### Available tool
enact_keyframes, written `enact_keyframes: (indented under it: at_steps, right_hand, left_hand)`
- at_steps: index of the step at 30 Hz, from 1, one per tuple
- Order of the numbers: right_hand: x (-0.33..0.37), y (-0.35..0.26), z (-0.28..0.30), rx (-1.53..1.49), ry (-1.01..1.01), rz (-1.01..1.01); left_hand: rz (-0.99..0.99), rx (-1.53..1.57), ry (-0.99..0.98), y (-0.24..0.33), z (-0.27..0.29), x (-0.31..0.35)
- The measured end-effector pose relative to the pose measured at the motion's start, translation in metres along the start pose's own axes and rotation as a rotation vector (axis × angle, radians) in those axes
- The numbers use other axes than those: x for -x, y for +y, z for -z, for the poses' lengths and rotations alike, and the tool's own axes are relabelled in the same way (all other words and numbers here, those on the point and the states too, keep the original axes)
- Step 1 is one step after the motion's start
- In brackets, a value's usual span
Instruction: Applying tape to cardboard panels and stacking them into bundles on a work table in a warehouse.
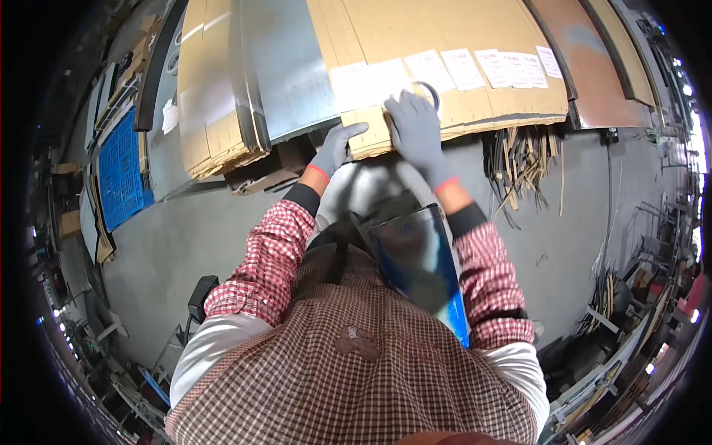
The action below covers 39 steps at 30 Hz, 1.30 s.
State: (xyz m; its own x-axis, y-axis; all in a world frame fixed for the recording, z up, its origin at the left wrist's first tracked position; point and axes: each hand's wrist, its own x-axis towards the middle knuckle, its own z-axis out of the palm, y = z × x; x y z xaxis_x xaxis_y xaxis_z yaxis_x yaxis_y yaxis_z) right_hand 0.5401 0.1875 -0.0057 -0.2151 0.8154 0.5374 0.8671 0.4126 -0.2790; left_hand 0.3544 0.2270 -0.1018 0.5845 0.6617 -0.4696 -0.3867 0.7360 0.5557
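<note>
A small piece of cardboard (368, 132) lies at the near edge of a stack of brown cardboard sheets (475, 26). My left hand (337, 150), in a grey glove, grips its left side, the thumb on top and the other fingers mostly hidden. At its right side my gloved right hand (417, 136) rests with the fingers stretched out over the cardboard. A roll of tape (428, 95) lies partly behind the right fingers. Several white printed paper sheets (461, 69) are spread in a row along the stack, just beyond my hands.
To the left are a grey metal sheet (291, 63), another cardboard stack (208, 96) and a blue plastic pallet (122, 172). Loose thin strips (521, 159) hang below the right stack. A dark glossy panel with blue edges (419, 259) stands close against my body. Grey floor (178, 248) surrounds me.
</note>
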Motion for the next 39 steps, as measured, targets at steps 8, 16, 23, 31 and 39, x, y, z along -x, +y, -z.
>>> enact_keyframes:
  at_steps: [8,16,23,31,39]
  right_hand:
    - [-0.006,0.074,-0.039,0.234,-0.334,-0.156]
    - [0.06,-0.071,0.045,-0.129,-0.361,-0.039]
    - [0.102,-0.099,0.063,-0.136,-0.559,-0.149]
    - [0.04,-0.148,0.126,-0.667,-0.977,0.072]
    - [0.081,-0.018,0.082,-0.085,-1.133,-0.512]
  left_hand:
    - [0.039,-0.044,0.005,-0.023,0.003,0.025]
    - [0.084,-0.064,0.066,-0.131,-0.043,0.151]
    - [0.181,-1.58,-0.335,-0.08,-0.056,0.157]
    - [-0.357,-1.068,-0.099,0.006,-0.097,0.25]
    - [-0.144,-1.365,0.179,-0.045,-0.002,0.19]
